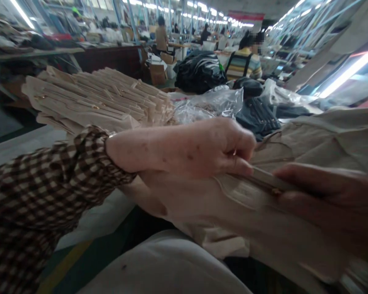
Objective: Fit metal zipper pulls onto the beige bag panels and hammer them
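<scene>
A beige garment piece (199, 200) with a curved stitched seam and a zipper stretches across the middle, below my hands. My left hand (227, 145), in a checked sleeve, is closed with thumb and fingers pinching the garment's zipper edge. To its right, my right hand (322, 192) grips the same edge between thumb and fingers, blurred by motion. A small brass-coloured zipper pull (276, 191) shows close to the right fingertips. The lower part of the garment hangs down toward the lap.
A fanned stack of similar beige pieces (88, 96) lies at the left. Behind my left hand is a clear plastic bag (211, 104), with dark folded garments (257, 118) beside it. More beige cloth (334, 139) lies at the right. Several people sit farther back.
</scene>
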A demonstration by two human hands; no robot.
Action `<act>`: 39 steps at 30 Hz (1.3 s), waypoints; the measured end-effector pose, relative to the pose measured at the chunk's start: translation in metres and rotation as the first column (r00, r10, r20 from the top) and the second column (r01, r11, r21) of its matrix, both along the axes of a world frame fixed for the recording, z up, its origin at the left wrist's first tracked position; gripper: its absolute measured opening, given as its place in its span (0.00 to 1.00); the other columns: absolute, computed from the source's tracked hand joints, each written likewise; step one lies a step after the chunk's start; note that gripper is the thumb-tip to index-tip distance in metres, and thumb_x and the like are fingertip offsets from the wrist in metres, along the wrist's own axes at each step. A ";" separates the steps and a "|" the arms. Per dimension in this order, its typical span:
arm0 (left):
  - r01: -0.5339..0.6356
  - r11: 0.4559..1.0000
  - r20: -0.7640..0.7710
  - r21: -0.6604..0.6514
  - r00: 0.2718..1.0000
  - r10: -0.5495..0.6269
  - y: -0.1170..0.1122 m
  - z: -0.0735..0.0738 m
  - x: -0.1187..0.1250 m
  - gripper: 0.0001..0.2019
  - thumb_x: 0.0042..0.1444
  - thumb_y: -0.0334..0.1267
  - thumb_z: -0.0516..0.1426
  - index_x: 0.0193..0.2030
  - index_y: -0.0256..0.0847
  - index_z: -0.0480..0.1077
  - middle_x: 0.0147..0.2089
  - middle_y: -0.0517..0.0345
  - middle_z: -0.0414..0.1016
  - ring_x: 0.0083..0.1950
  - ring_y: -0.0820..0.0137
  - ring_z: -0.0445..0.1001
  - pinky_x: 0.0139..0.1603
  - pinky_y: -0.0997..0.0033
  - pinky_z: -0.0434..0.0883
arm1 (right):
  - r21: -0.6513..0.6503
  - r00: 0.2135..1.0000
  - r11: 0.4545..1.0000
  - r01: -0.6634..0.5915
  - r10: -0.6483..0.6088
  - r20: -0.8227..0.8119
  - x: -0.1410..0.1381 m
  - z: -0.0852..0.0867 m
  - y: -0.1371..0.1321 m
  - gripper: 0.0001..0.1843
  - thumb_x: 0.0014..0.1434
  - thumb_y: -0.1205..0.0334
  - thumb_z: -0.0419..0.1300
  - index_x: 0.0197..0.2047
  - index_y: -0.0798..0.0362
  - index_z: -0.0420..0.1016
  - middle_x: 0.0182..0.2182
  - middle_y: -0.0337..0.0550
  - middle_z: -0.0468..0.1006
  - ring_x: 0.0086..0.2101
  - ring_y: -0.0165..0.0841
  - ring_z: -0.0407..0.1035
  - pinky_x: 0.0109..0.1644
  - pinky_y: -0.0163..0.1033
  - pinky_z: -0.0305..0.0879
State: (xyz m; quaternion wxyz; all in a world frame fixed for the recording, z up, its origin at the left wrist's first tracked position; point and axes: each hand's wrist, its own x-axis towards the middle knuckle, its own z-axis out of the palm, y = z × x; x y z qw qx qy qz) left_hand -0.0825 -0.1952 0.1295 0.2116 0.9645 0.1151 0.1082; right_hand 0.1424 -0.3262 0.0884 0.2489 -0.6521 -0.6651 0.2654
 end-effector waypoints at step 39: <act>-0.074 0.936 -0.053 0.344 0.994 0.098 -0.017 -0.218 0.001 0.19 0.63 0.37 0.56 0.61 0.40 0.66 0.64 0.48 0.69 0.65 0.54 0.66 0.64 0.51 0.66 | -0.084 0.501 0.981 0.175 -0.015 0.865 0.134 -0.095 0.107 0.18 0.65 0.72 0.47 0.41 0.59 0.79 0.45 0.60 0.77 0.48 0.46 0.66 0.51 0.48 0.56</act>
